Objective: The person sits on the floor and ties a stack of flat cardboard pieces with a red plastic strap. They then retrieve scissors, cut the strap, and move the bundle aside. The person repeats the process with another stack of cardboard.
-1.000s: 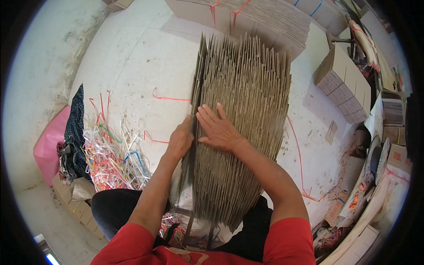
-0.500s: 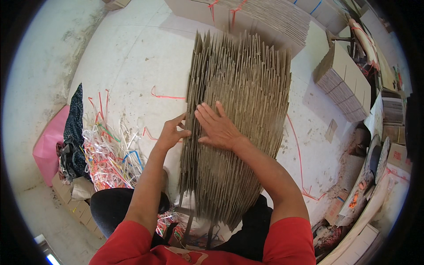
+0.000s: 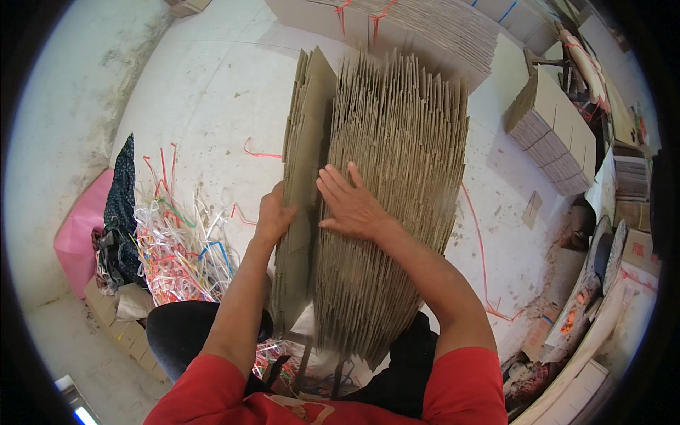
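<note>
A long row of brown cardboard sheets (image 3: 400, 163) stands on edge in front of me. At its left side a thinner batch of cardboard sheets (image 3: 304, 127) leans away, with a dark gap between it and the rest. My left hand (image 3: 275, 216) is closed on that batch, thumb over the top edges and fingers down its outer left face, mostly hidden. Flat across the left edge of the main row rests my right hand (image 3: 352, 204), its fingers stretched and somewhat spread, gripping nothing.
Tangled plastic strapping (image 3: 177, 248) lies to the left, near a pink sheet (image 3: 78, 230). Tied cardboard stacks (image 3: 425, 35) stand beyond the row, and another bundle (image 3: 556, 131) at the right. A red strap (image 3: 482, 248) trails on the floor (image 3: 205, 92).
My left hand has closed on the leftmost sheets and tilted them left, opening a gap beside the main row. My right hand has stayed nearly still.
</note>
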{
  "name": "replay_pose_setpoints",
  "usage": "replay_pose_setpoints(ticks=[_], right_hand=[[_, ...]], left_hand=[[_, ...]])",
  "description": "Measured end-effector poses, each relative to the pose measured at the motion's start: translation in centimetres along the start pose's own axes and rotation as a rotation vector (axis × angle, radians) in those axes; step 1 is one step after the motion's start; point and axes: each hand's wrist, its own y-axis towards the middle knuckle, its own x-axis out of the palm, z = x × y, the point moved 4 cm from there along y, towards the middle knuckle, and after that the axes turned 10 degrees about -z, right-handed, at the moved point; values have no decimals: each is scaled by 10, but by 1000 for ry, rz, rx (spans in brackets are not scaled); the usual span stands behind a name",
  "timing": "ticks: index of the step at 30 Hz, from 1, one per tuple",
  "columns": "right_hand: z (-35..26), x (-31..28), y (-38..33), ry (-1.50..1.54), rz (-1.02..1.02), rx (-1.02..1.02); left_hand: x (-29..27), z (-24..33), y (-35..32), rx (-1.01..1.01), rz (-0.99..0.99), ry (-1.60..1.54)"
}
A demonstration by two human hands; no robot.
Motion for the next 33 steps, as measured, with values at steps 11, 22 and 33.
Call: replay_pose_setpoints(ticks=[11, 22, 33], right_hand=[[-1, 0, 0, 36, -2, 4], [0, 1, 0, 56, 30, 1], [2, 4, 1, 33, 3, 23]], left_hand=[[19, 23, -42, 30, 177, 111], [43, 27, -33, 23, 19, 227], [38, 33, -33, -73, -142, 200]])
